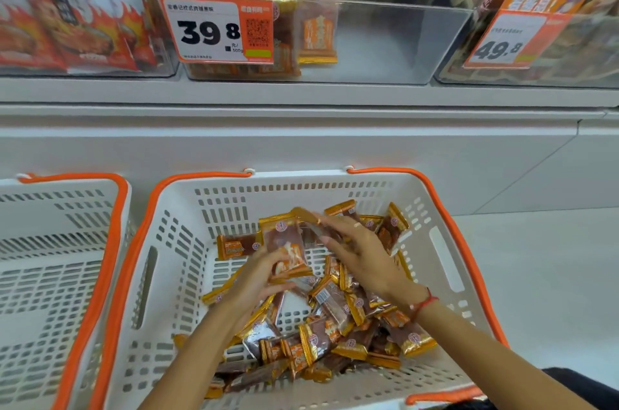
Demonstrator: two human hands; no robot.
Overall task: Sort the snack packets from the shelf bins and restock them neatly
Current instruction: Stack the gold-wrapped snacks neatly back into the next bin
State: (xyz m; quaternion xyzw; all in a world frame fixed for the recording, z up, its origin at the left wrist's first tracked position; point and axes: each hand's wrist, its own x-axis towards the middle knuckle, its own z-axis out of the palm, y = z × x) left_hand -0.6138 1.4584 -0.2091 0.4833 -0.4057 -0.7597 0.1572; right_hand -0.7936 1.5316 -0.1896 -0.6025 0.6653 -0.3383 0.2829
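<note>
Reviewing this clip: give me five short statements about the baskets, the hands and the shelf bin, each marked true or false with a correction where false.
1. The left hand holds a snack packet upright over the middle basket. True.
2. The basket on the left is piled with packets. False: no packets show in it.
3. The clear shelf bin behind the 39.8 price tag is full across its width. False: packets fill only its left part.
4. The right hand wears a red string at the wrist. True.
5. The middle basket has blue handles. False: they are orange.
</note>
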